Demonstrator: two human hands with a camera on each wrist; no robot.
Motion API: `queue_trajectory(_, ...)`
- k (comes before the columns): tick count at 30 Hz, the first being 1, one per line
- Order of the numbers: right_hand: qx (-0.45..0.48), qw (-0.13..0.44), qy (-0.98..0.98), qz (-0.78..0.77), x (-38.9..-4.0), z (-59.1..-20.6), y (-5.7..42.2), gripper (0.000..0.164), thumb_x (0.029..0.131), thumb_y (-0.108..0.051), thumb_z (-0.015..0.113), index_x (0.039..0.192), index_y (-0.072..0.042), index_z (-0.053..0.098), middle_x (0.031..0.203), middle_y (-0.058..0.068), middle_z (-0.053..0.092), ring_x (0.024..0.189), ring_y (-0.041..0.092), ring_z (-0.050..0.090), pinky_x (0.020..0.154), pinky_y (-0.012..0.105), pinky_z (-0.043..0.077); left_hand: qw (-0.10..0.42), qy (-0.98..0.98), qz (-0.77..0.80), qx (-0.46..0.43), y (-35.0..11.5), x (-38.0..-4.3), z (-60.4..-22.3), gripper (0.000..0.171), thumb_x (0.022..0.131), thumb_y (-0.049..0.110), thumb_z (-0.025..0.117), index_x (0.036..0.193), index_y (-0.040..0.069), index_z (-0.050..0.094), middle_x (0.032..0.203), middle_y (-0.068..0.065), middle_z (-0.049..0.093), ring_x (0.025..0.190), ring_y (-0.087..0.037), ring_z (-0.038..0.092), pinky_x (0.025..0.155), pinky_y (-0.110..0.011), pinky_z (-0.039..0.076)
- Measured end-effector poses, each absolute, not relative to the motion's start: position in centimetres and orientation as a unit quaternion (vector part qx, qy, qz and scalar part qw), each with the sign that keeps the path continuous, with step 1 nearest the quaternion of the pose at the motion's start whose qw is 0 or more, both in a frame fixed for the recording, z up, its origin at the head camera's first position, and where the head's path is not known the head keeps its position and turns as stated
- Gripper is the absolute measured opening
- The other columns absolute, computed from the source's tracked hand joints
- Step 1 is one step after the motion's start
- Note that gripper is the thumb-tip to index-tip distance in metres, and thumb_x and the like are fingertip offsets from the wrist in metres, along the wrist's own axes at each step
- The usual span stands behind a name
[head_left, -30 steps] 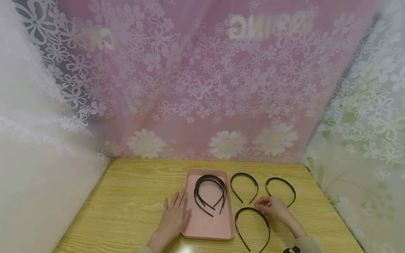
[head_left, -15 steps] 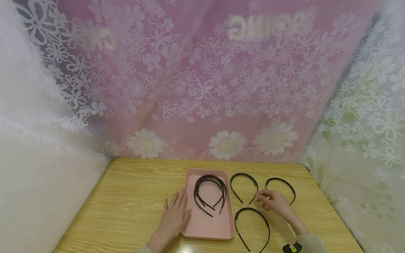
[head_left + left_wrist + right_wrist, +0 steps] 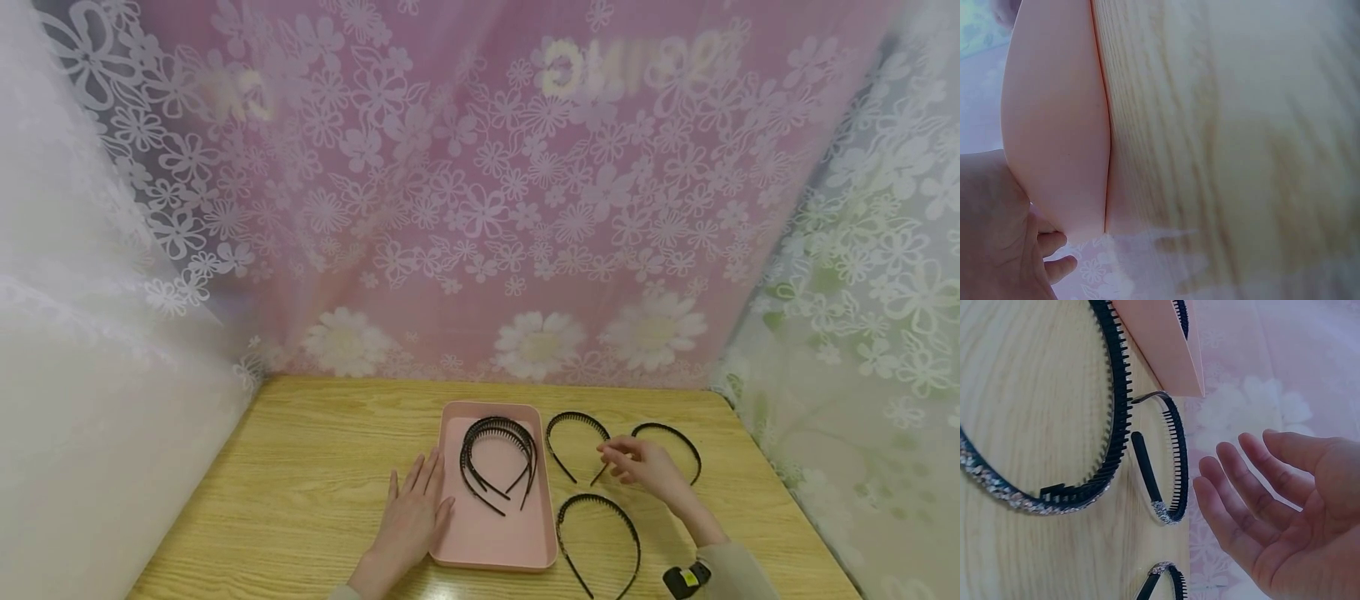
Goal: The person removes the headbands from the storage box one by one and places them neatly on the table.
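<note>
My left hand [image 3: 411, 514] rests with fingers spread against the left rim of a pink tray [image 3: 491, 542]. Inside the tray lie several black toothed headbands [image 3: 498, 422], overlapping. To the tray's right, one headband [image 3: 573, 415] lies at the back, with my right hand [image 3: 647, 468] over its right leg. That hand's fingers are loosely bent and hold nothing in the right wrist view. A further headband [image 3: 675, 432] lies partly hidden behind the right hand. Nearer the front lies another headband [image 3: 597, 497]; glittery trim shows on a headband [image 3: 1022, 499] in the right wrist view.
The wood-grain table [image 3: 322, 467] runs back to a pink flowered curtain [image 3: 480, 208]. Pale sheets hang on the left side [image 3: 112, 375] and the right side [image 3: 885, 350]. A black watch-like device [image 3: 686, 579] sits at the right sleeve.
My right hand has moved back and slightly left, from above the front headband to the right leg of the back one. The left hand and the tray have stayed put.
</note>
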State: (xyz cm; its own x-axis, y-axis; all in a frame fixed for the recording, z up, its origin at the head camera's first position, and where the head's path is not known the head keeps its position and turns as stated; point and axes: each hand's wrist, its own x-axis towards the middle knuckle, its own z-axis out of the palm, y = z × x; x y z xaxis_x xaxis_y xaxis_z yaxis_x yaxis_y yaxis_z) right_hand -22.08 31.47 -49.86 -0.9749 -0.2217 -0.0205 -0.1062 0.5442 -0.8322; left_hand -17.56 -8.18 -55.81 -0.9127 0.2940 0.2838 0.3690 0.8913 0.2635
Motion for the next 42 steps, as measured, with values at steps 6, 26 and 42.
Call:
queue_trajectory(6, -0.101, 0.055, 0.874, -0.471, -22.4, -49.3, 30.9, 0.037, 0.104, -0.025, 0.06, 0.131, -0.001, 0.064, 0.119, 0.023, 0.068, 0.097, 0.037, 0.07, 0.077, 0.042, 0.062, 0.116, -0.965, -0.16, -0.173, -8.2, -17.5, -55.5, 0.063, 0.102, 0.032, 0.059, 0.153, 0.0, 0.041, 0.161, -0.015, 0.037, 0.146, -0.038, 0.037, 0.112, -0.072, 0.027)
queue_trajectory(26, -0.14, 0.052, 0.88, -0.451, -24.7, -47.5, 27.6, 0.037, 0.105, -0.026, 0.057, 0.132, -0.002, 0.063, 0.122, 0.021, 0.069, 0.103, 0.039, 0.069, 0.083, 0.047, 0.06, 0.117, -0.965, -0.161, -0.17, -8.3, -17.5, -55.8, 0.063, 0.102, 0.032, 0.058, 0.154, 0.0, 0.041, 0.161, -0.015, 0.037, 0.145, -0.039, 0.037, 0.112, -0.072, 0.027)
queue_trajectory(42, -0.156, 0.042, 0.879, -0.448, -26.7, -47.5, 23.7, 0.032, 0.104, -0.024, 0.06, 0.128, -0.004, 0.067, 0.116, 0.022, 0.069, 0.097, 0.033, 0.071, 0.08, 0.038, 0.061, 0.125, -0.964, -0.158, -0.174, -8.3, -17.8, -56.0, 0.062, 0.103, 0.033, 0.057, 0.153, 0.0, 0.042, 0.161, -0.015, 0.037, 0.145, -0.039, 0.038, 0.112, -0.072, 0.028)
